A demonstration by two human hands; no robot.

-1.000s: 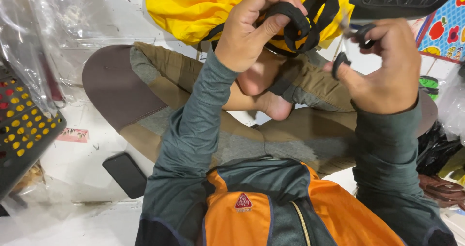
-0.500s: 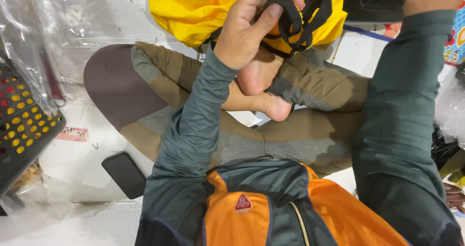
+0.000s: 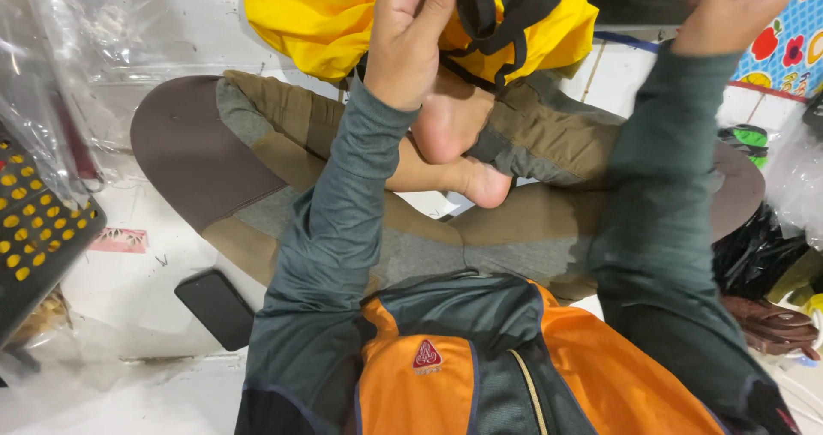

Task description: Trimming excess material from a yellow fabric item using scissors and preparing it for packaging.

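A yellow bag (image 3: pixel 326 15) with black straps (image 3: pixel 514 6) rests on my crossed legs at the top of the view. My left hand (image 3: pixel 407 36) is raised over it, fingers pinched on one black strap at the top edge. My right hand (image 3: pixel 737 6) is lifted to the top right corner, away from the bag, fingers curled and partly cut off by the frame; whether it holds anything is hidden. My bare feet (image 3: pixel 454 135) lie just below the bag.
A black phone (image 3: pixel 214 308) lies on the white floor at my left. A black crate with yellow dots (image 3: pixel 34 229) and clear plastic sheeting (image 3: pixel 77 49) sit further left. Dark bags (image 3: pixel 763 264) and a colourful patterned mat (image 3: pixel 789 49) are at the right.
My right hand has risen from beside the bag's strap up to the top right corner. My left hand slid higher along the black strap, and the view shifted downward.
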